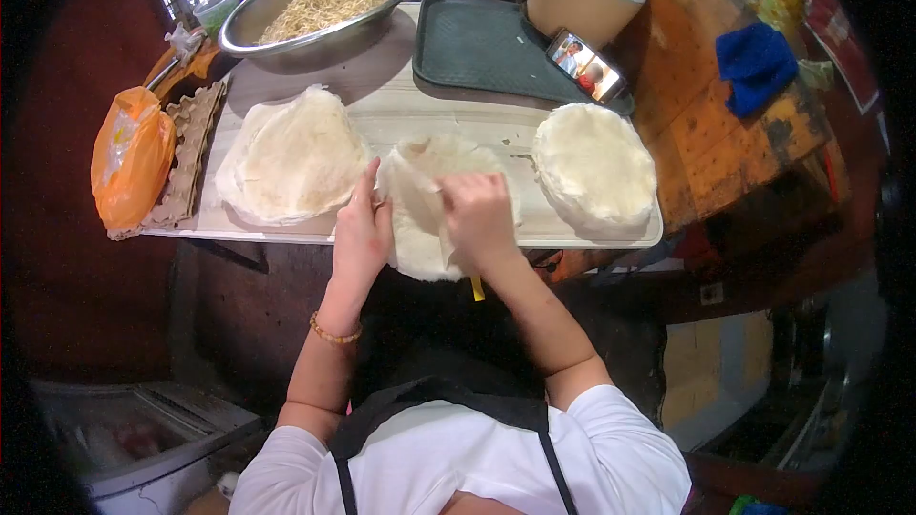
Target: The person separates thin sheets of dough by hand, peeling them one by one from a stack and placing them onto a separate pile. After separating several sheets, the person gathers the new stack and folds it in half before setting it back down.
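Observation:
A floppy stack of thin, pale round wrappers (420, 238) lies in front of me, hanging over the table's front edge. My right hand (479, 215) is closed, pinching a raised fold of the top wrapper. At the stack's left edge, my left hand (363, 229) is upright with fingers stretched out and thumb slightly apart, touching the wrappers. To the left sits a wider, uneven pile of wrappers (291, 157). On the right rests a neater round pile of wrappers (596, 164).
Behind the piles stand a steel bowl (234, 38) of shredded pale filling and a dark tray (468, 48). A phone (584, 67) leans against a beige container (582, 0). At left are an orange bag (134, 157) and egg carton (191, 153); a blue cloth (756, 67) lies right.

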The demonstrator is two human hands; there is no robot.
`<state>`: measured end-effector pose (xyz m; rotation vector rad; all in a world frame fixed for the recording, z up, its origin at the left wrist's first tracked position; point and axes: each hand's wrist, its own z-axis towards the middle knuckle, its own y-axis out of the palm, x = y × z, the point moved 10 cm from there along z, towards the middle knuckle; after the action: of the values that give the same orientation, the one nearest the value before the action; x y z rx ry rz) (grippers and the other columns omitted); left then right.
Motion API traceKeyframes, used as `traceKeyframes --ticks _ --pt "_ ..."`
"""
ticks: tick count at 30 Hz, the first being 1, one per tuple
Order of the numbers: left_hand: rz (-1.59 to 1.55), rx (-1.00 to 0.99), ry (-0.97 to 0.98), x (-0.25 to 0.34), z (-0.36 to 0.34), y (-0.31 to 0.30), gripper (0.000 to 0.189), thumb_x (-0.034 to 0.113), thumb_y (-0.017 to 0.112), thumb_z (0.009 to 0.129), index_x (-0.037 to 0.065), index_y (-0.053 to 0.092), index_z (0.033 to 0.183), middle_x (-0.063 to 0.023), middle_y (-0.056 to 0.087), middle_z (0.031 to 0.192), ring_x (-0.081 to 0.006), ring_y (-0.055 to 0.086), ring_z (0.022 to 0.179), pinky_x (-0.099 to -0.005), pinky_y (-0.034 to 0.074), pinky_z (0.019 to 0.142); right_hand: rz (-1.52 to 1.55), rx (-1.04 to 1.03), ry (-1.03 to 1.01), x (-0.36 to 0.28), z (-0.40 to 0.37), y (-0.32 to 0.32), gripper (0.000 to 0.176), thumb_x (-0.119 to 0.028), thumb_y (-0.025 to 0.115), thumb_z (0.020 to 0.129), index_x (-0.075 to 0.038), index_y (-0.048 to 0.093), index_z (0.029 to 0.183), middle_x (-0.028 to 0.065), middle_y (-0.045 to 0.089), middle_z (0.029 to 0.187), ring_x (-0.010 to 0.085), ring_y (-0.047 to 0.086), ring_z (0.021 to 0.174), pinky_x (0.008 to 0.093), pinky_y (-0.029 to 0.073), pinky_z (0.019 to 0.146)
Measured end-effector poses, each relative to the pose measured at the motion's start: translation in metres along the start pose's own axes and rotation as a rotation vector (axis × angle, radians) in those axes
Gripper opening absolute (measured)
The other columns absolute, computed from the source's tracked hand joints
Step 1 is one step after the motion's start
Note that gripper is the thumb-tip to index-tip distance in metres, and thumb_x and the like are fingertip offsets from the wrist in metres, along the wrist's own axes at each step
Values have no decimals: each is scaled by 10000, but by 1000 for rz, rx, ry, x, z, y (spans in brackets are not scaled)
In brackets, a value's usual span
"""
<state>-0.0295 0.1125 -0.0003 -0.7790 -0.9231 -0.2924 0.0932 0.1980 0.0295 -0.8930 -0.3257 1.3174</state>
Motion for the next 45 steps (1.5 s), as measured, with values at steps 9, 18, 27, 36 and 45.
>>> traceKeyframes --ticks 9,18,27,36,45 --pt "-104 -39 -65 0 -12 14 404 35 576 894 -37 531 1289 -183 614 710 -246 585 597 -344 482 613 246 2 318 38 7 -3 133 -161 637 846 -42 624 903 130 674 832 337 652 800 432 485 745" --pt "-166 -52 -8 -15 1 10 563 5 553 845 25 449 1398 -146 676 896 -171 624 781 -297 489 734 389 -126 144 12 1 9 149 -147 634 825 -56 676 933 163 683 853 368 664 789 448 526 700" --pt "-233 63 9 -20 5 17 522 -54 510 838 2 500 1357 -130 678 843 -99 592 744 -248 477 707 224 20 283 46 9 -22 253 -4 609 777 -31 681 1018 166 692 903 314 680 811 365 532 717" --pt "-220 48 -2 9 -2 16 401 0 558 884 7 567 1285 -151 636 768 -149 565 636 -288 470 621 109 -103 -12 -5 15 6 152 -161 651 787 -112 646 931 60 676 877 234 652 864 391 441 781" --pt "-193 -32 -37 -10 6 15 474 -56 494 814 -13 563 1281 -245 697 987 -258 699 850 -339 528 776 151 24 149 28 15 -16 188 -32 637 754 -72 699 927 101 700 904 285 658 836 380 465 784"
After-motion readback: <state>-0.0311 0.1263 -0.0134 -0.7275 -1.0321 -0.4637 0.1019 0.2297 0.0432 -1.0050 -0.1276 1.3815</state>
